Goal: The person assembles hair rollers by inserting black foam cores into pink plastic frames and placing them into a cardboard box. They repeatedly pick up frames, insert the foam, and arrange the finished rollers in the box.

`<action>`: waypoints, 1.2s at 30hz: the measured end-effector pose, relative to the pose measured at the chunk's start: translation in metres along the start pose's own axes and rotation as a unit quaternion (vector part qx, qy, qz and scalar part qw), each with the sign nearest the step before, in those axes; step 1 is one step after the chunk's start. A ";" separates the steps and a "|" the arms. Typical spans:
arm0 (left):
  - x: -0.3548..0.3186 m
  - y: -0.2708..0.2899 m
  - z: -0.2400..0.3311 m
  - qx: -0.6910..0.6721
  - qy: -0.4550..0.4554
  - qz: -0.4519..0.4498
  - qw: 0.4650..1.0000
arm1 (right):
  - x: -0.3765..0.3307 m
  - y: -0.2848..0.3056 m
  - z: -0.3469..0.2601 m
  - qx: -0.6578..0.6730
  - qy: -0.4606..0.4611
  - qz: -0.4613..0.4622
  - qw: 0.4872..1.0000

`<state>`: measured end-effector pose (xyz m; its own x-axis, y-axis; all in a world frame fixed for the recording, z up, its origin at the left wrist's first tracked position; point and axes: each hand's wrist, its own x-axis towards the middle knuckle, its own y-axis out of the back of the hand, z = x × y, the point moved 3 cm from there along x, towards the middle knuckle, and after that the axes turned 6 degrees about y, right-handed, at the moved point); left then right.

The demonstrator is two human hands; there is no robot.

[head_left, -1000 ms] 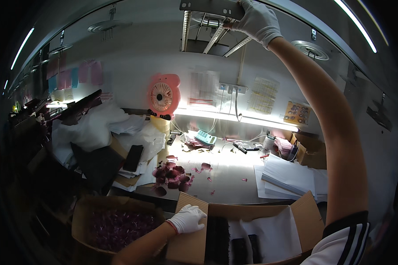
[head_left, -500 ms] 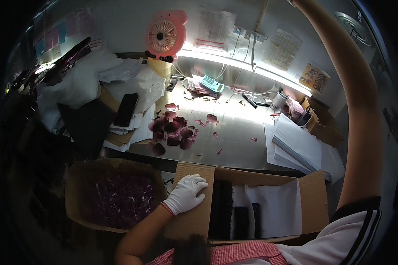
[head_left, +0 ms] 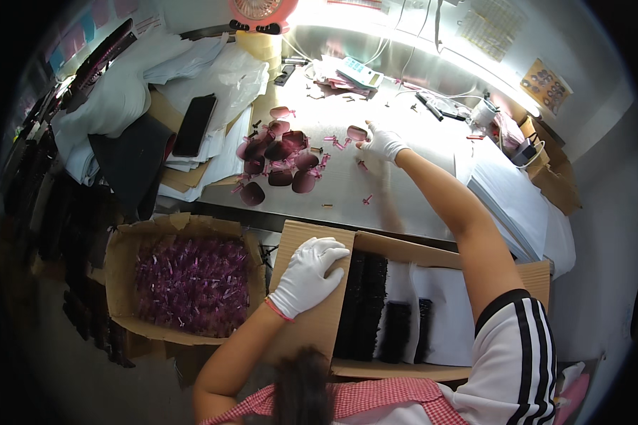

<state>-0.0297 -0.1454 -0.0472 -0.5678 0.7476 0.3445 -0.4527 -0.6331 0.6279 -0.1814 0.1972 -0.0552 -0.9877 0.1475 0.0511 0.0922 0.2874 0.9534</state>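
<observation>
My left hand (head_left: 310, 278), in a white glove, lies on the flap (head_left: 301, 244) of a cardboard box with its fingers apart. Over the steel table my right hand (head_left: 386, 144) reaches out, gloved in white with bare fingertips. Its thumb and forefinger are parted beside a single dark tinted lens (head_left: 356, 133); whether they touch it I cannot make out. Left of that hand lies a heap of purple-brown tinted lenses (head_left: 280, 150). Small pink plastic stubs (head_left: 338, 142) are scattered between the heap and my right hand.
A carton (head_left: 191, 283) of purple plastic bits stands at the lower left. Black bristly strips (head_left: 361, 308) and white sheets fill the open box. A phone (head_left: 195, 125) rests on papers. At the back are a pink fan (head_left: 262, 8) and calculator (head_left: 360, 72); paper stacks (head_left: 507, 188) lie right.
My right arm, raised high at the upper right before, has come down over the table beside the single lens. My left hand stays on the flap. The view has tilted downward.
</observation>
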 end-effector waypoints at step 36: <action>-0.017 0.071 0.059 -0.406 0.331 0.007 0.851 | -0.200 0.068 -0.226 -0.100 0.449 0.210 0.863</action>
<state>-0.0116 -0.1914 0.0324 -0.7186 0.6317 -0.2907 -0.6157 -0.7723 -0.1563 -0.0063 -0.0263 0.0670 -0.5803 -0.6194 0.5288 0.5315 0.2039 0.8221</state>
